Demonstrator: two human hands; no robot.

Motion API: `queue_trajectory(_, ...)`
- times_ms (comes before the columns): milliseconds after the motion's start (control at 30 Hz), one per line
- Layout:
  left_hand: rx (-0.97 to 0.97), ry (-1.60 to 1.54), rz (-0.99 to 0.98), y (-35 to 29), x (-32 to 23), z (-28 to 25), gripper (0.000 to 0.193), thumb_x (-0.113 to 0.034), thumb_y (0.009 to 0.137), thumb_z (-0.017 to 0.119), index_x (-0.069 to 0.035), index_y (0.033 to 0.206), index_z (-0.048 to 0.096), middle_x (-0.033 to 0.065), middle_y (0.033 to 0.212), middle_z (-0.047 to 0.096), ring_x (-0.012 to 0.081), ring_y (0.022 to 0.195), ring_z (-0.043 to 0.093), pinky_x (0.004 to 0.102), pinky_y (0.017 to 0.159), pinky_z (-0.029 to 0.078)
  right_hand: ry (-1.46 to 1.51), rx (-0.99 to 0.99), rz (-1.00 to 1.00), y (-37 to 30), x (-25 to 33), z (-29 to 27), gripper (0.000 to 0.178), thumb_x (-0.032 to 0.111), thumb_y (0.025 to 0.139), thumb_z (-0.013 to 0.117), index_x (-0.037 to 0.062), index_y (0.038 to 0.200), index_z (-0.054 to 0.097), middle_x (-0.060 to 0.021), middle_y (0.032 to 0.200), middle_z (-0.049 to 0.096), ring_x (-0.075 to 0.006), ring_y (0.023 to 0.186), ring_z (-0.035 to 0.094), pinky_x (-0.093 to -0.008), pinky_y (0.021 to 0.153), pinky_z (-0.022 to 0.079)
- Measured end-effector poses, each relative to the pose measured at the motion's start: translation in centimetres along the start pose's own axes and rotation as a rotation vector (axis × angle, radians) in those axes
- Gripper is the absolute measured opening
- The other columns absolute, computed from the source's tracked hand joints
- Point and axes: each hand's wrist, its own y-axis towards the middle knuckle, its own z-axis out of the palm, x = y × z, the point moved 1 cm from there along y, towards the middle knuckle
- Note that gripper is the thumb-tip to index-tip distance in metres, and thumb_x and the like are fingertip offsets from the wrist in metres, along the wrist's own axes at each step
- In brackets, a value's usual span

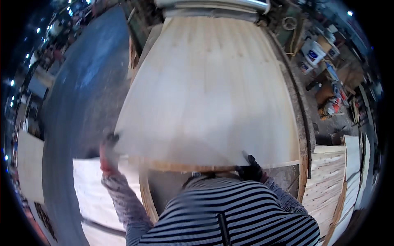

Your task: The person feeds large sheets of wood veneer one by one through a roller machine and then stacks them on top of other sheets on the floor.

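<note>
A large, pale wood veneer sheet [205, 90] stretches away in front of me, its near part smeared by motion. My left hand [110, 143] is at the sheet's near left corner; it is blurred, and how its fingers lie does not show. At the near edge, right of the middle, my right hand [251, 169] in a dark glove grips the sheet, one finger or thumb showing above the edge. The fingers underneath are hidden. Below that edge runs a brown wooden strip [188, 167].
A roller-like metal machine part [213, 5] crosses the far end. Along the left runs a long, dark, smooth surface [88, 82]. More pale wood sheets lie at the lower left [92, 184] and lower right [324, 172]. White buckets [315, 53] and clutter stand beyond the right rail [301, 110].
</note>
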Motion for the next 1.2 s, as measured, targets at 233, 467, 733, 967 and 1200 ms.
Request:
queue_trajectory(233,-0.154,-0.891,-0.728,-8.7,10.0,10.1,0.038,-0.011,0.086,0.051,-0.001,0.122,0.045,0.0089,0.117,0.051,0.0189,0.103,0.050,0.0296,0.091,0.040,-0.092,-0.051,-0.304,5.4,9.7,1.2,0.047,0.029,0.084,0.056,0.0028,0.121,0.041,-0.0191,0.109,0.054,-0.0280,0.094,0.057,-0.0301,0.079,0.048)
queue_trajectory(467,0.038,-0.979,-0.996,-13.8,7.1,12.4,0.039,-0.021,0.086,0.056,0.003,0.116,0.049,0.0088,0.110,0.056,0.0143,0.099,0.051,0.0268,0.089,0.039,-0.041,0.213,-0.228,12.0,21.9,4.2,0.052,0.023,0.080,0.061,-0.0109,0.115,0.043,-0.0262,0.118,0.047,-0.0315,0.106,0.052,-0.0321,0.086,0.048)
queue_trajectory(733,-0.159,-1.217,-0.848,-8.9,-2.3,6.6,0.042,-0.022,0.084,0.057,-0.001,0.119,0.048,0.0098,0.113,0.055,0.0209,0.103,0.053,0.0340,0.090,0.043,0.093,0.291,-0.447,16.1,28.4,9.2,0.029,0.016,0.080,0.060,-0.0020,0.102,0.053,-0.0228,0.109,0.054,-0.0378,0.103,0.052,-0.0417,0.085,0.049)
queue_trajectory(967,0.031,-1.663,-1.080,-12.4,-2.8,14.6,0.042,-0.034,0.085,0.052,-0.009,0.120,0.048,0.0100,0.111,0.056,0.0231,0.103,0.054,0.0341,0.084,0.047,-0.024,0.908,-0.548,14.4,26.1,9.0,0.028,0.018,0.091,0.043,0.0001,0.110,0.053,-0.0142,0.122,0.050,-0.0312,0.119,0.041,-0.0422,0.106,0.026)
queue_trajectory(1200,0.041,-1.212,-0.640,-6.4,-0.9,19.6,0.032,-0.021,0.087,0.051,-0.007,0.115,0.050,0.0110,0.107,0.056,0.0209,0.099,0.055,0.0333,0.081,0.049,-0.227,0.330,-0.040,7.2,10.8,6.1,0.041,0.030,0.091,0.042,0.0097,0.127,0.043,-0.0067,0.123,0.051,-0.0136,0.095,0.055,-0.0270,0.076,0.045)
